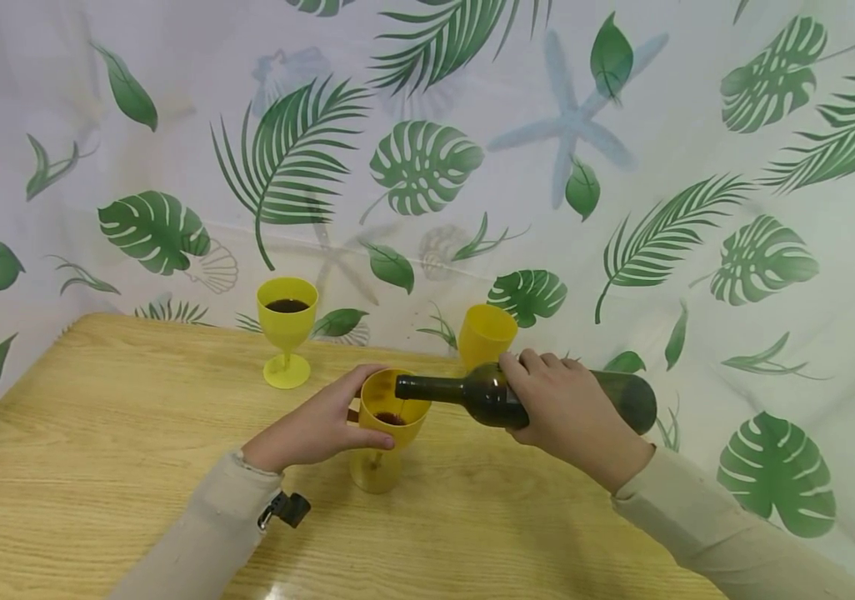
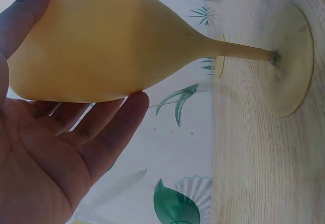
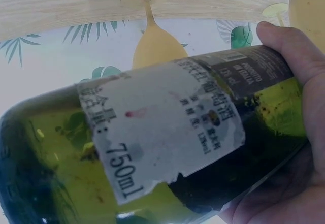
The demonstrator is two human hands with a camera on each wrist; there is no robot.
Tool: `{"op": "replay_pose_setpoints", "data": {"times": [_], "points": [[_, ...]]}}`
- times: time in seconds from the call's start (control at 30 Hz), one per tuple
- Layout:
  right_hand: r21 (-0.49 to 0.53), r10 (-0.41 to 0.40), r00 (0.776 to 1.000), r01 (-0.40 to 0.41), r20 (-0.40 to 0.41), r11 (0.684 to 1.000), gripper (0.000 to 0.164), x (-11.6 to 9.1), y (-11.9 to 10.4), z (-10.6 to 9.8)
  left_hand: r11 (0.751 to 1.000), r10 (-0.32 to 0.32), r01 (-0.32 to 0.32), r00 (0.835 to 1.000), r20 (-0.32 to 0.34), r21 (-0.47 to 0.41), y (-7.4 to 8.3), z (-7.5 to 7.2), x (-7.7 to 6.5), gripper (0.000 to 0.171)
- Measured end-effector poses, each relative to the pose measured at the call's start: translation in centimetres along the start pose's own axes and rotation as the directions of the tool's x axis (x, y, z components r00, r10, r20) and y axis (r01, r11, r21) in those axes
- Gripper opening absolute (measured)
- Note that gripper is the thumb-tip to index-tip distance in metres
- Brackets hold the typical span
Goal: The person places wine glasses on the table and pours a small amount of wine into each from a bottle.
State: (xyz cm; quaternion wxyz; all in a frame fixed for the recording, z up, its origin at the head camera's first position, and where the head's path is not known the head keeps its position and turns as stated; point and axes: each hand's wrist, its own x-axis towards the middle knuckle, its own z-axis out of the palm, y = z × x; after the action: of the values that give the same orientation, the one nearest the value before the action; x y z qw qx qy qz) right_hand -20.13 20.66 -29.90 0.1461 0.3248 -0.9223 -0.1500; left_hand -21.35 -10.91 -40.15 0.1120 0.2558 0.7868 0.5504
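Observation:
A dark green wine bottle [image 1: 489, 395] lies almost level in my right hand [image 1: 570, 408], which grips its body. The bottle's mouth is over the rim of a yellow plastic goblet [image 1: 411, 437], and a thin dark stream falls inside, where dark liquid shows. My left hand [image 1: 318, 427] holds the goblet's bowl, thumb on the near side and fingers on the far side. In the left wrist view the goblet's foot [image 2: 289, 66] is down at the wood tabletop. A torn white label [image 3: 162, 127] marked 750ml shows on the bottle in the right wrist view.
Another yellow goblet [image 1: 287, 312] with dark liquid stands at the back left of the wooden table [image 1: 112, 433]. A third goblet [image 1: 483, 333] stands behind the bottle, partly hidden. A leaf-patterned white sheet [image 1: 427, 250] hangs along the table's back edge.

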Motion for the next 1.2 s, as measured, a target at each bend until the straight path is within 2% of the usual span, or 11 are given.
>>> {"op": "replay_pose_setpoints", "data": {"times": [0.63, 1.2], "points": [[-0.010, -0.001, 1.000, 0.001, 0.018, 1.000, 0.074, 0.08, -0.31, -0.27, 1.000, -0.005, 0.005, 1.000, -0.003, -0.010, -0.16, 0.07, -0.04, 0.087], [-0.021, -0.006, 1.000, 0.006, 0.018, 1.000, 0.072, 0.23, -0.40, -0.37, 1.000, 0.026, -0.026, 1.000, 0.002, -0.003, 0.11, 0.23, 0.01, 0.083]]}}
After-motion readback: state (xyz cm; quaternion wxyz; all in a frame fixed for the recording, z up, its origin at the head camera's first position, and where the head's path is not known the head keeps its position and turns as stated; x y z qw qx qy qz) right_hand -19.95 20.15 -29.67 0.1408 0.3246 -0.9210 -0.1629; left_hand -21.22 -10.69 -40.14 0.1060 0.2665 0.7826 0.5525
